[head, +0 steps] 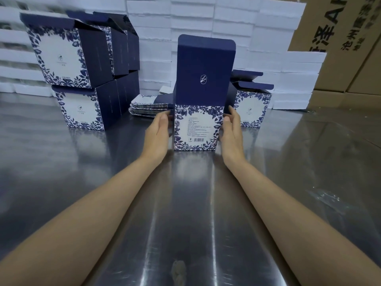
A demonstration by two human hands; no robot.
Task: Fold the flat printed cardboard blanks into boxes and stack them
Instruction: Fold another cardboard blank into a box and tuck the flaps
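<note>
A folded box (pixel 195 129) with a blue floral print stands on the steel table (pixel 185 203), its navy lid flap (pixel 205 71) upright. My left hand (pixel 158 131) lies flat against its left side and my right hand (pixel 231 129) against its right side, fingers straight. Behind the left hand lies a pile of flat blanks (pixel 150 108). Finished boxes are stacked at the back left (pixel 68 79). One more open box (pixel 252 106) stands behind the right hand.
White foam blocks (pixel 206 27) line the back wall. Brown cartons (pixel 346 44) stand at the far right. A scrap of clear plastic film (pixel 327 197) lies on the table to the right.
</note>
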